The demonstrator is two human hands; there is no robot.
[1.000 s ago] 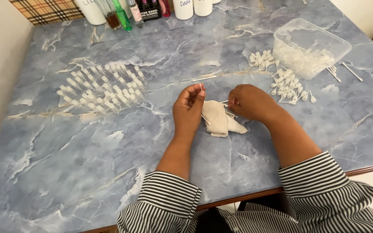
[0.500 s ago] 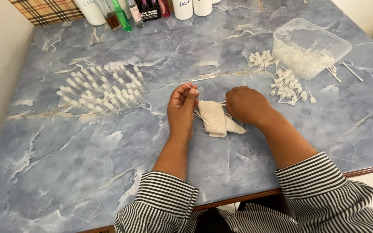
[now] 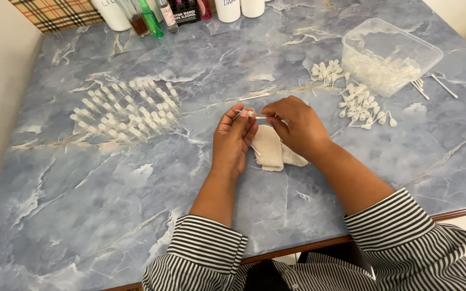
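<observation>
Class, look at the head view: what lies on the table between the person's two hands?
In the head view, a folded beige cloth lies on the marble table between the left hand and the right hand. Above it, a thin white stick bridges their fingertips.

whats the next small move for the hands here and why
Probably push the thin stem in the right hand further into the small clear vial pinched by the left hand. The two parts meet between the fingertips, above the folded cloth, and finished vials lie in rows to the left.
</observation>
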